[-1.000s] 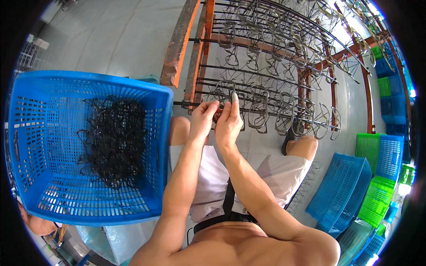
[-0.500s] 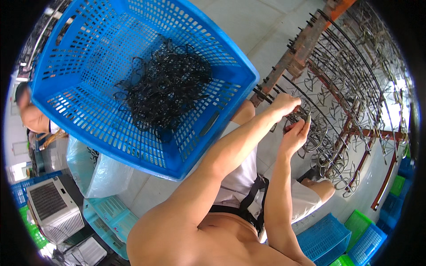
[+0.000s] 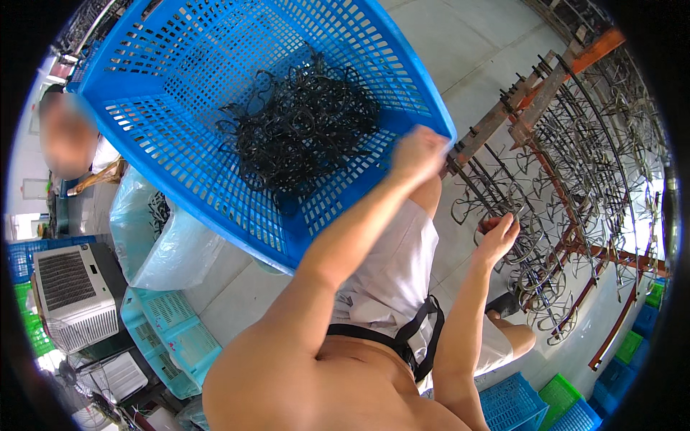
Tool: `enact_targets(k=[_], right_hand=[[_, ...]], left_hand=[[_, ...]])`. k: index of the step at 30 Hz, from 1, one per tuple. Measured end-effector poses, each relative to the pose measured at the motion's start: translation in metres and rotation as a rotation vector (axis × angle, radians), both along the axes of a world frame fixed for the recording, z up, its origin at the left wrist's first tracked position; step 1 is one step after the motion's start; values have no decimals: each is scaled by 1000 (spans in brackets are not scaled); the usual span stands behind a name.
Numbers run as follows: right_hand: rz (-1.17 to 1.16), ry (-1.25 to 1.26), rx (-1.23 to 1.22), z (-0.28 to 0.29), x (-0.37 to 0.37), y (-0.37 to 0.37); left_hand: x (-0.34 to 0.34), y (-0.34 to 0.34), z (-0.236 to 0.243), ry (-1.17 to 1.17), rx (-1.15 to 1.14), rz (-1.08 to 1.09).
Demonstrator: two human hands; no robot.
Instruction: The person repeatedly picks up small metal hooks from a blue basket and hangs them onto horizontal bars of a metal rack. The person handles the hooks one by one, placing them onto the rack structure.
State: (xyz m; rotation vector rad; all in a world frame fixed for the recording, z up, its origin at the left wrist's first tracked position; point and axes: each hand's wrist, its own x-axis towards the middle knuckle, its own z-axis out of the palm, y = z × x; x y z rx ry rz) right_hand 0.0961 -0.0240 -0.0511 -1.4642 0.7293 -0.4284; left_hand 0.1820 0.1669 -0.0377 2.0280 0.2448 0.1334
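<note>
My left hand is over the right rim of a blue perforated plastic basket. Its fingers look curled closed, though blurred, and whatever they may hold is hidden. Inside the basket lies a tangled heap of thin black curved strips. To the right, my right hand is among curved, wire-like dark grey pieces hanging along the rods of a rack. Its fingers are bent together at these pieces, and what is between them does not show clearly.
The rack's rusty orange bar slants at upper right, with many thin rods and hooks. At left are a clear plastic bag, pale teal crates, a grey-white air cooler and another person. Blue crates stand at lower right.
My left hand has left the rack and moved left to the basket rim. My right hand stays by the hanging pieces. The whole view has shifted, so the basket and rack appear further right.
</note>
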Motion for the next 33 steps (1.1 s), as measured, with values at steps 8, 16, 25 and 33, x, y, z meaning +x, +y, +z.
enact_targets(k=[8,16,25,33], right_hand=[[471,274,-293,13,-67,-36],[-177,594,-320,75,-260,-341],[14,626,-1417,-45,-238,-448],[-169,496,-1468,-43,-254,-477]], left_hand=[[-12,91,-48,-78,331,60],[2,-45,-13,-563,814,-723],[18,-82,-51,-304,1233,-721],[3,-88,-19,-535,1176,-640]])
